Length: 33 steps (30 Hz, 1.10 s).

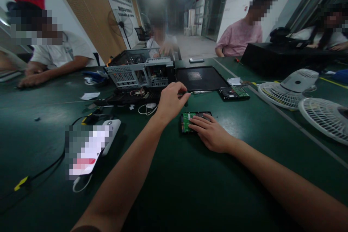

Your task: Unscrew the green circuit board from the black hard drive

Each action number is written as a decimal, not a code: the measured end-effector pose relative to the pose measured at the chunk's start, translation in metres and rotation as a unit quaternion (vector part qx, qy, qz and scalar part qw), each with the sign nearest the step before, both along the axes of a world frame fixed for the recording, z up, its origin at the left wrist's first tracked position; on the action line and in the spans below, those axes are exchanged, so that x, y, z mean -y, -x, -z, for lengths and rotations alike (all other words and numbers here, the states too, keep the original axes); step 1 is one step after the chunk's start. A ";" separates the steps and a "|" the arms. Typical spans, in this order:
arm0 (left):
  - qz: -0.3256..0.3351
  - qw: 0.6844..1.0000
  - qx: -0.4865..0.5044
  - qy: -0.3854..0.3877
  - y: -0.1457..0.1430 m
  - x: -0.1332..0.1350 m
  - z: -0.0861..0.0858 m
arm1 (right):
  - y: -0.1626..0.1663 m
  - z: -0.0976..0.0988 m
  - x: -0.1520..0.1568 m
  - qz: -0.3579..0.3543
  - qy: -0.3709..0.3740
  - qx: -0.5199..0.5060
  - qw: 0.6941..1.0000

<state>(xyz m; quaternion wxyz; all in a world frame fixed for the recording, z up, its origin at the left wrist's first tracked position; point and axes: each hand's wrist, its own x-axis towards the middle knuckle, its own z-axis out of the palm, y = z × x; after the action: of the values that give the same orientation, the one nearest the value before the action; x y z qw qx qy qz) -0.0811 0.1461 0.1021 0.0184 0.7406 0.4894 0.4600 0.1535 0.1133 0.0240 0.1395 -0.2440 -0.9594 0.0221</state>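
A hard drive [187, 120] lies circuit-board side up on the green table, near the middle. My right hand [210, 132] rests flat on it, fingers stretched out across the board. Just above and left of the drive, my left hand [172, 100] is raised with its fingers pinched on a thin tool that looks like a screwdriver [199, 92], whose shaft points right. A second hard drive [234, 92] lies further back to the right, untouched.
An opened computer case [140, 74] stands behind my left hand, its black side panel [199, 78] flat beside it. A phone [91, 148] with cables lies at the left. Two white fan grilles [323, 116] lie at the right. Several people sit around the table.
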 end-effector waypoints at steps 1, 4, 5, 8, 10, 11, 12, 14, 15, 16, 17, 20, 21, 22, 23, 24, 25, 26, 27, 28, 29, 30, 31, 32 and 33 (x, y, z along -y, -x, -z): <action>0.000 1.000 -0.008 -0.002 0.000 0.000 -0.001 | 0.000 0.000 0.000 0.000 -0.001 -0.001 1.000; 0.001 1.000 -0.027 -0.009 0.001 0.000 -0.002 | 0.000 -0.001 0.000 0.002 -0.003 -0.003 1.000; 0.003 0.999 -0.032 -0.011 0.000 0.000 -0.002 | 0.000 -0.001 0.000 0.002 -0.003 -0.003 1.000; 0.016 0.999 -0.037 -0.016 -0.001 0.000 -0.002 | 0.000 -0.001 0.000 0.002 -0.004 -0.004 1.000; 0.023 0.999 -0.038 -0.018 -0.002 0.002 -0.002 | 0.000 0.000 0.000 0.002 -0.006 -0.007 1.000; 0.021 0.999 -0.043 -0.019 -0.003 0.002 -0.003 | 0.000 0.000 0.000 0.003 -0.007 -0.009 1.000; 0.015 0.998 -0.050 -0.020 -0.003 0.003 -0.003 | 0.000 0.001 -0.001 0.003 -0.008 -0.010 1.000; -0.003 0.997 -0.068 -0.022 -0.004 0.004 -0.002 | 0.000 0.001 -0.001 0.002 -0.009 -0.011 1.000; -0.012 0.997 -0.073 -0.021 -0.004 0.003 -0.001 | 0.000 0.002 -0.001 0.002 -0.009 -0.010 1.000; -0.019 0.997 -0.072 -0.016 -0.004 0.002 0.001 | 0.000 0.002 -0.001 0.002 -0.009 -0.009 1.000; -0.023 0.997 -0.066 -0.011 -0.004 0.001 0.003 | 0.000 0.002 -0.001 0.002 -0.009 -0.007 1.000; -0.017 0.999 -0.027 -0.002 -0.004 -0.002 0.007 | 0.000 0.001 -0.001 0.003 -0.007 -0.002 1.000; -0.011 1.000 -0.017 -0.004 -0.004 -0.002 0.007 | 0.000 0.001 -0.001 0.004 -0.008 -0.003 1.000; -0.006 1.000 -0.009 -0.008 -0.003 -0.002 0.007 | 0.000 0.001 -0.001 0.003 -0.008 -0.003 1.000; -0.006 1.000 -0.003 -0.012 -0.003 -0.002 0.006 | 0.000 0.001 -0.001 0.004 -0.008 -0.002 1.000; -0.008 1.000 0.000 -0.015 -0.003 -0.002 0.005 | 0.000 0.001 -0.001 0.003 -0.008 -0.001 1.000; -0.012 1.000 -0.001 -0.018 -0.003 -0.002 0.005 | 0.000 0.001 -0.001 0.004 -0.008 0.000 1.000; -0.015 1.000 -0.003 -0.020 -0.002 -0.002 0.004 | 0.000 0.002 -0.001 0.003 -0.007 0.002 1.000; -0.015 1.000 -0.006 -0.020 -0.002 -0.003 0.003 | 0.000 0.002 -0.002 0.003 -0.007 0.003 1.000; -0.011 1.000 -0.010 -0.020 -0.001 -0.004 0.004 | 0.000 0.002 -0.002 0.003 -0.006 0.003 1.000; -0.005 1.000 -0.015 -0.019 -0.001 -0.004 0.004 | 0.000 0.002 -0.002 0.003 -0.006 0.002 1.000; 0.000 1.000 -0.016 -0.018 -0.001 -0.005 0.005 | 0.000 0.003 -0.002 0.003 -0.006 0.002 1.000; 0.004 1.000 -0.016 -0.017 -0.001 -0.006 0.006 | 0.000 0.003 -0.002 0.003 -0.005 0.000 1.000; 0.006 1.000 -0.014 -0.017 -0.001 -0.007 0.008 | 0.000 0.002 -0.002 0.003 -0.005 0.000 1.000; 0.007 1.000 -0.010 -0.017 -0.001 -0.008 0.009 | 0.000 0.002 -0.002 0.004 -0.005 0.000 1.000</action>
<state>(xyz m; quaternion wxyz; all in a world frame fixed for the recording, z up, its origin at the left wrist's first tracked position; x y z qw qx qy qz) -0.0799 0.1537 0.0926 0.0043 0.7487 0.4768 0.4606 0.1532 0.1149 0.0218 0.1413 -0.2466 -0.9586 0.0165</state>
